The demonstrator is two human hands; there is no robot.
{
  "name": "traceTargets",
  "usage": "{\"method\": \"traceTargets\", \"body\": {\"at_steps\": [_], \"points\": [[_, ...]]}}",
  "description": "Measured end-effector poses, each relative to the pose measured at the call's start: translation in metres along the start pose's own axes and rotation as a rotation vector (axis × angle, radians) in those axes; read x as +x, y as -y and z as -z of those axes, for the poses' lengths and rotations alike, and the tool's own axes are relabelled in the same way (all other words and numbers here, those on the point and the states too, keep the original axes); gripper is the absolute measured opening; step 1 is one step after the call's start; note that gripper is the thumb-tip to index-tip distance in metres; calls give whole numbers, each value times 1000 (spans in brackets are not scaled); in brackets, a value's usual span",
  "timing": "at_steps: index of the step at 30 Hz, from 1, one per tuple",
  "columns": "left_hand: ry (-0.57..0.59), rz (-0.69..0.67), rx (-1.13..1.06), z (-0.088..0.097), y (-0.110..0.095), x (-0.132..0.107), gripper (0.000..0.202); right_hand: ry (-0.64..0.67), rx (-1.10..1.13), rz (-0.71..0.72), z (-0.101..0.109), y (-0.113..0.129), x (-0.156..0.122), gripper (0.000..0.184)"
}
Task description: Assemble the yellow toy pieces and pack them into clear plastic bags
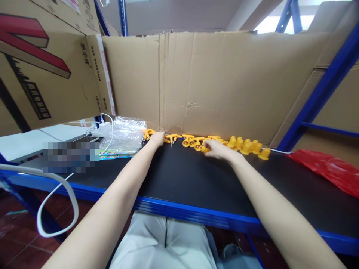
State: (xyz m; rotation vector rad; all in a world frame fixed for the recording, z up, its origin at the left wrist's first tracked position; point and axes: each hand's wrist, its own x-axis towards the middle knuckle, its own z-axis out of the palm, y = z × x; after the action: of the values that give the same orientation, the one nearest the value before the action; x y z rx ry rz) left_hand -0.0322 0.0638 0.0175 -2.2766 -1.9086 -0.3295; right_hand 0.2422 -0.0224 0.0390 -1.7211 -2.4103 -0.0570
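A row of small yellow plastic parts [241,145] lies along the back of the black tabletop [196,179], against a cardboard wall. Some at the left are T-shaped pieces with metal screws [174,139]; those at the right are cup-shaped caps. My left hand [157,139] reaches to the T-shaped pieces, its fingers curled round one of them. My right hand [215,149] rests on the table with its fingers closed on a yellow part [204,148] in the middle of the row.
A clear plastic bag [125,134] lies at the back left beside a white charger and cable [103,129]. A red plastic bag [328,168] sits at the right. Cardboard sheets [218,82] wall the bench behind. Blue shelf posts [319,93] stand at the right.
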Motion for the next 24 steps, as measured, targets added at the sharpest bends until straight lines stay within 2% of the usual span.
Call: {"method": "traceTargets", "body": {"at_steps": [4, 8, 10, 12, 14, 18, 21, 24], "points": [[-156, 64, -94, 15, 4, 0, 31, -43, 29, 44, -1, -1, 3, 17], [-343, 107, -276, 34, -2, -9, 28, -33, 59, 57, -5, -1, 4, 20], [-419, 90, -404, 38, -8, -14, 22, -25, 73, 59, -6, -1, 4, 22], [-443, 83, -539, 36, -13, -19, 17, -15, 71, 65, -8, -1, 4, 25], [-398, 75, -671, 29, -18, -23, 18, -6, 62, 76, -8, -2, 4, 26], [-233, 45, -874, 13, -21, -32, 18, 3, 63, 88, -9, -2, 4, 28], [-117, 74, -1025, 9, -20, -38, 24, 10, 68, 74, -9, -2, 4, 29], [35, 129, -1003, 9, -19, -44, 29, 19, 66, 71, -9, 0, 4, 30]]}}
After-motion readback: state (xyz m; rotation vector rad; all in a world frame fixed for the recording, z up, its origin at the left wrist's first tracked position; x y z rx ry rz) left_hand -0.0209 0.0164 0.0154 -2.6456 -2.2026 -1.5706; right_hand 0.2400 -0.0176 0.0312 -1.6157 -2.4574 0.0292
